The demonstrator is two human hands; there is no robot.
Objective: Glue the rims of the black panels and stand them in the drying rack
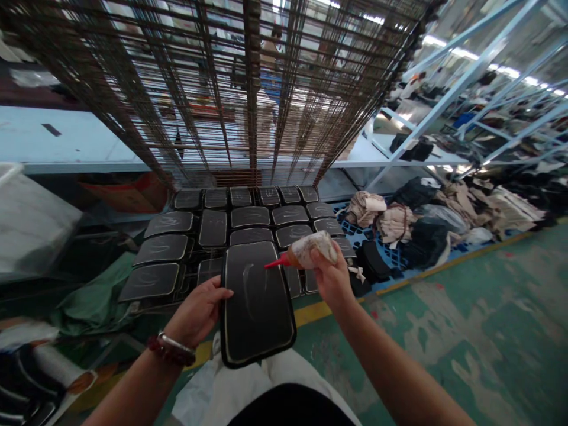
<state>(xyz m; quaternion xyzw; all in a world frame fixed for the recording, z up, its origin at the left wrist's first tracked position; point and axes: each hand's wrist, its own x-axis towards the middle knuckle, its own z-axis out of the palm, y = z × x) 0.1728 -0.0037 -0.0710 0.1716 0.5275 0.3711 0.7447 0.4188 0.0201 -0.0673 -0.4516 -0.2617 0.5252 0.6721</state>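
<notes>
My left hand grips the left edge of a black rounded panel held flat over my lap; a pale curved streak runs across its face. My right hand is closed round a squeeze bottle with a red nozzle. The nozzle tip sits just above the panel's upper middle. Beyond the panel, several similar black panels lie in rows on a low wire shelf, each with a pale smear.
A tall wire rack rises behind the rows of panels. Piles of cloth and dark material lie on the floor at the right, past a yellow line. A white sack and rolls stand at the left.
</notes>
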